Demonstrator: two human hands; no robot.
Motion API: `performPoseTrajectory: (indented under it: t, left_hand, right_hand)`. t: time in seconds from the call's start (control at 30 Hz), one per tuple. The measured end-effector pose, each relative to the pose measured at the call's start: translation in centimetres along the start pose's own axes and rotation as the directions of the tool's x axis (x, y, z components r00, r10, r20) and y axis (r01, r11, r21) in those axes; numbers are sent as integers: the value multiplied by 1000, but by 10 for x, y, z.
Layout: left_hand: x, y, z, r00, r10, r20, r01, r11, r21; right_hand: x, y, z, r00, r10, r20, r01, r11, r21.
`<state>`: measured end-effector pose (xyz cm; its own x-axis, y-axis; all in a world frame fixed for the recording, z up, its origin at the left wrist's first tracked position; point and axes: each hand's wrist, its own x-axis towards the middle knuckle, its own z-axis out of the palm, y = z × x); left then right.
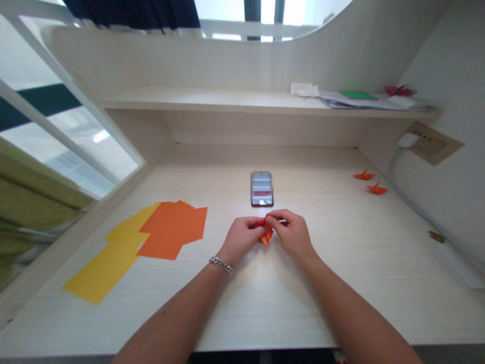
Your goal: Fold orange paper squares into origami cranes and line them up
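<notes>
Orange-red folded paper piece (267,238), small and pointed, pinched between two bare hands, midway along the width of the pale wood-grain table (261,318). Whether its lower tip touches the surface, cannot tell.

Left hand (242,236): fingers bent inward, thumb and fingertips gripping the piece from its left. Silver chain-link bracelet (222,264) at that wrist. Right hand (293,233): curled, thumb and forefinger pinching the piece's upper part. Both forearms slant inward from the table's front edge, wrists apart, fingertips nearly meeting.

Black-framed rectangular phone (261,189) lies just beyond the hands, toward the back edge (screen lit but blurred into blocks). Toward the left edge, a fanned stack of flat orange paper sheets (172,230) overlaps a spread of flat yellow paper sheets (102,273), corners crisp. Near the right edge, toward the back right corner: two orange folded-paper birds, the farther bird (364,175) and the nearer bird (377,189), wings spread, close together.

Pale wooden shelf (212,101) runs above the back edge; loose papers (352,101) lie at its right end. Beige wall socket (435,144) on the right wall, white plug in it, grey cable (411,199) trailing along the table's right edge. Olive-green cloth (30,207) hangs in folds at far left.
</notes>
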<state>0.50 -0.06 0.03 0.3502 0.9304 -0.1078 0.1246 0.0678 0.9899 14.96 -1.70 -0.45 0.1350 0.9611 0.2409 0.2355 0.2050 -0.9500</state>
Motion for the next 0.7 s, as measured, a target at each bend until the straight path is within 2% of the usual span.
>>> performPoseTrajectory:
  t: [0.33, 0.7]
  left_hand:
    - [0, 0, -2, 998, -5, 56, 2, 998, 60]
    - [-1, 0, -2, 999, -12, 51, 7, 997, 82]
  right_hand:
    - [1, -5, -1, 997, 74, 2, -74, 997, 37]
    - [2, -5, -3, 997, 78, 5, -78, 996, 31]
